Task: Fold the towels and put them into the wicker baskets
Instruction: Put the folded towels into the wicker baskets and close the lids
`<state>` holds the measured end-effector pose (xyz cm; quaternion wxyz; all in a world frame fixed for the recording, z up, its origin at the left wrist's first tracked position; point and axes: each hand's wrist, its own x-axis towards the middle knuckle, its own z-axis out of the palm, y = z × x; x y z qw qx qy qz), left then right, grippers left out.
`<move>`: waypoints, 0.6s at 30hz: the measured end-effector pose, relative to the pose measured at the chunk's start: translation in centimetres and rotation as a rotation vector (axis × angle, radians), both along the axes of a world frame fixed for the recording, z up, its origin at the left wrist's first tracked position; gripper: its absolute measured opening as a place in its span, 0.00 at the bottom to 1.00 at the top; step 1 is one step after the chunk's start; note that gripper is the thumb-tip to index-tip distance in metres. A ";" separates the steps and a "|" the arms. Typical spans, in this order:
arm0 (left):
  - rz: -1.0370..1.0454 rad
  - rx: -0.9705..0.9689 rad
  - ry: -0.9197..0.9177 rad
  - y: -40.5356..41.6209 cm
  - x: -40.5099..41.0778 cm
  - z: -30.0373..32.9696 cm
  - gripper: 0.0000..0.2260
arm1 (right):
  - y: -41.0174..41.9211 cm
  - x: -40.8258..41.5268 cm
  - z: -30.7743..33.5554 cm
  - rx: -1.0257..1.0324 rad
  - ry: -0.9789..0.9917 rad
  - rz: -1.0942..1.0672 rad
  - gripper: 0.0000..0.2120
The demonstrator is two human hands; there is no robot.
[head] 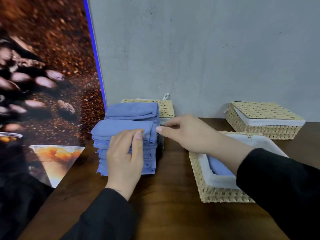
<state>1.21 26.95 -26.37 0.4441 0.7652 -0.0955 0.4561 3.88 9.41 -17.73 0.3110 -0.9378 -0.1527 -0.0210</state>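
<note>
While both hands meet at a tall stack of folded blue cloth towels (128, 135) on the dark brown wooden table (164, 196), two towels lie in the baskets.

Reaching from the near edge in a black sleeve, the left hand (125, 158) lies against the stack's near side, fingers curled over the top towel and thumb pressed to its right part, gripping the cloth. From the right, the right hand (187, 134) stretches across with fingers extended and loosely spread, its thumb tip just beside the stack's right edge, holding nothing. Near right stands an open, white-lined rectangular wicker basket (216, 193) with one folded blue towel (219, 168) inside. Farther right sits a lidded wicker basket (263, 120); behind the stack, a third wicker basket (166, 108) carries another folded towel (133, 110).
</note>
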 end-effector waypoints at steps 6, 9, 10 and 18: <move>-0.032 -0.019 0.000 0.1 -0.1 0.3 0.15 | 4.1 1.7 -2.0 0.317 0.336 -0.188 0.30; -0.039 -0.019 -0.040 0.1 -0.1 0.5 0.15 | 5.1 1.5 -2.7 0.402 0.363 -0.216 0.22; -0.047 -0.025 -0.053 0.1 -0.1 0.6 0.15 | 5.2 1.4 -2.7 0.435 0.344 -0.211 0.19; 0.070 0.023 -0.119 0.6 -0.4 2.3 0.15 | 1.9 -1.6 1.1 0.742 -0.005 -0.201 0.14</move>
